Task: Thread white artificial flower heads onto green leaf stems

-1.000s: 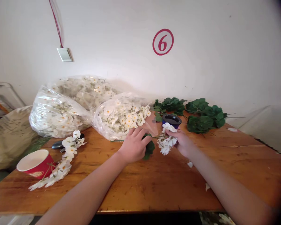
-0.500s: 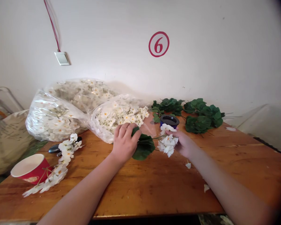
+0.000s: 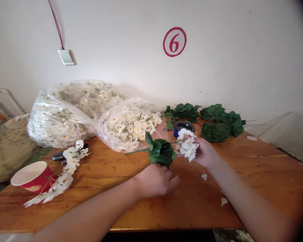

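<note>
My right hand (image 3: 204, 151) is closed on a spray of white artificial flowers (image 3: 189, 148), held over the table. Green stems run leftward from it to a cluster of green artificial leaves (image 3: 161, 151), and a stem end sticks out beyond the leaves on the left. Just below the leaves, my left hand (image 3: 158, 179) has its fingers curled downward against the cluster's lower edge; what they pinch is hidden. Behind the flowers sits a roll of blue tape (image 3: 184, 127) with a black inner ring.
Clear plastic bags (image 3: 58, 124) full of white flowers lie at the back left. Leaf bunches (image 3: 215, 131) rest back right. A red paper cup (image 3: 36, 178), a flower spray (image 3: 65, 178) and a dark-handled tool (image 3: 58, 156) are left. Loose petals (image 3: 224, 201) dot the wooden table (image 3: 187, 208).
My left hand has moved from the leaves' left side to below them, uncovering the leaves and the stem end. My right hand has shifted slightly right with the flowers.
</note>
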### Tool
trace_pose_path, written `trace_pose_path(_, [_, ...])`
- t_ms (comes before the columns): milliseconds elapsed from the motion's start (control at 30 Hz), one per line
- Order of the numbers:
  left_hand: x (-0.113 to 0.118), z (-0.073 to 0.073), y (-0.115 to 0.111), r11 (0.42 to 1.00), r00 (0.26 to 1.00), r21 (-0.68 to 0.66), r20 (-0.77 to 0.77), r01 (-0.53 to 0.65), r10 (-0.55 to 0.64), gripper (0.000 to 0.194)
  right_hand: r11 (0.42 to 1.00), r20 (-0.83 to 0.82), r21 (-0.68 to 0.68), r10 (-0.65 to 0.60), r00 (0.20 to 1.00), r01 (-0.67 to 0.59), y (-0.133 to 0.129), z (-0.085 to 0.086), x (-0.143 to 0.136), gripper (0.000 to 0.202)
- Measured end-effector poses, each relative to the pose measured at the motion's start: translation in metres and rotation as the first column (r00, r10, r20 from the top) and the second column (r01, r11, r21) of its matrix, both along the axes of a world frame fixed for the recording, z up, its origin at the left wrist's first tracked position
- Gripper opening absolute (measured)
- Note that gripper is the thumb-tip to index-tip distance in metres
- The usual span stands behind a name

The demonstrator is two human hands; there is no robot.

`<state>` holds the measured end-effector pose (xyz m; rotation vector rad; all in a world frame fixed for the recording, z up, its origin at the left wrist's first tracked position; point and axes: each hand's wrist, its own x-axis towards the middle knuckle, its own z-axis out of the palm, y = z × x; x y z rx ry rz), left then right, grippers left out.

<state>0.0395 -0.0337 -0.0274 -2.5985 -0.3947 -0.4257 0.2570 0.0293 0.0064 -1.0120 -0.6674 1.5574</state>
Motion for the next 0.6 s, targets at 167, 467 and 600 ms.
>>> trace_pose_path(167, [-0.003,0.002,0.009,0.933,0.925,-0.113,0.133,-0.342,0.355,0.021,0.998,0.024,0.065,0.016,1.0,-0.018,0.0,0.001,0.002,0.018])
trace_pose_path(467, [-0.022,0.023,0.024,0.889,0.786,-0.108,0.429,-0.444,0.445,0.038,0.982,0.152,0.147,0.096,0.984,-0.118,0.001,0.003,0.013,0.024])
trace_pose_path(600, [-0.03,0.017,0.04,0.867,0.778,-0.284,0.387,-0.41,0.495,0.035,0.994,0.1,0.044,0.094,0.991,-0.099,-0.001,0.006,0.016,0.008])
